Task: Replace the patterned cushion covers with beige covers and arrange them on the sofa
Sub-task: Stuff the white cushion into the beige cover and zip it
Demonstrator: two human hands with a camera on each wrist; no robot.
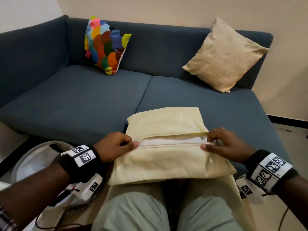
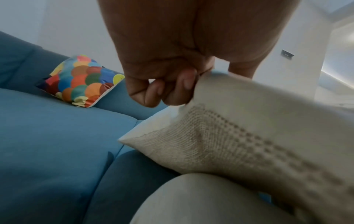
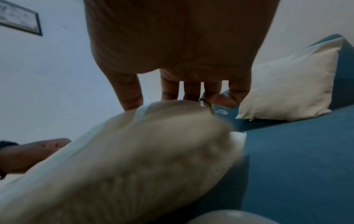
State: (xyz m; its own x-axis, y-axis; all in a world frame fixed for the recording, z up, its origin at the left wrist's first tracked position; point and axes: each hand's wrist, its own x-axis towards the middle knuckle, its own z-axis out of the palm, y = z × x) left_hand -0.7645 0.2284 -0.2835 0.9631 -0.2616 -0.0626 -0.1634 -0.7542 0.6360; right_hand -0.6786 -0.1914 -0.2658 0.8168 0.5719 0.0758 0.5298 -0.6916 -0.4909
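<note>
A cushion in a pale beige cover (image 1: 166, 157) lies across my knees and the sofa's front edge. Its opening faces up and gapes, with white filling (image 1: 168, 140) showing inside. My left hand (image 1: 131, 144) pinches the left end of the opening's seam. My right hand (image 1: 206, 144) pinches the right end, where a small metal zipper pull (image 3: 205, 104) sits between the fingers. A patterned multicoloured cushion (image 1: 106, 45) leans on the sofa back at the left. A beige-covered cushion (image 1: 225, 55) leans at the back right.
The blue sofa (image 1: 75, 100) has two seat pads, bare between the cushions. A round white table top (image 1: 33, 162) stands low at my left, by the wrist camera's cables. Pale walls rise behind the sofa, and dark floor shows at the right.
</note>
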